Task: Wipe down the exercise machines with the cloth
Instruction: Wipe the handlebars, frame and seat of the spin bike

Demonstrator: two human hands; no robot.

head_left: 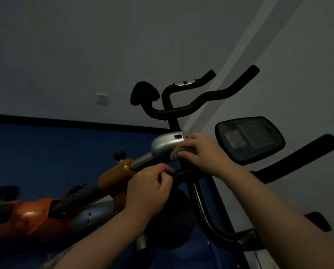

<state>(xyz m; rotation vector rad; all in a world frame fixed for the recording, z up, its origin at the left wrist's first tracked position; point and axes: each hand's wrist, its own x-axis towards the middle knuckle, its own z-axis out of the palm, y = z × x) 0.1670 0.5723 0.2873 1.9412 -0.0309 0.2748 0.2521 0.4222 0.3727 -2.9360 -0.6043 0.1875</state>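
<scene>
An orange and silver exercise bike fills the lower middle of the dim head view. My right hand grips a small grey cloth and holds it against the bike's silver top cover, just below the console. My left hand has its fingers curled round a black handlebar tube right under the cover. Most of the cloth is hidden under my right fingers.
A second bike's black handlebars and saddle stand behind, against the grey wall. Black handle grips stick out at the right. Blue flooring lies at the left, with a wall switch above it.
</scene>
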